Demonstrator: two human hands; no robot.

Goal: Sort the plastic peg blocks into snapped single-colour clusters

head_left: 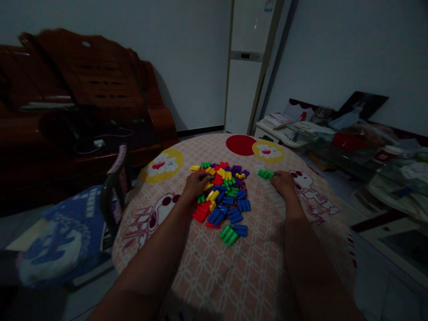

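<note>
A loose pile of plastic building blocks (219,209) in red, yellow, green, blue and purple lies on the round table. My left hand (196,183) is at the pile's left side, its fingers curled over the blocks; what they grip, if anything, is hidden. To the right, apart from the pile, a row of green blocks (265,174) lies on the cloth. My right hand (283,183) has its closed fingertips at the right end of that row. Nearest to me are a green block (229,235) and a blue block (240,230), at the pile's front edge.
A patterned tablecloth (234,276) covers the table. On the left stand a chair (115,191) with a blue cloth item (67,236) and a wooden bench (96,80). A cluttered glass-topped cabinet (354,156) is on the right. Behind the table rises a tall white appliance (245,89).
</note>
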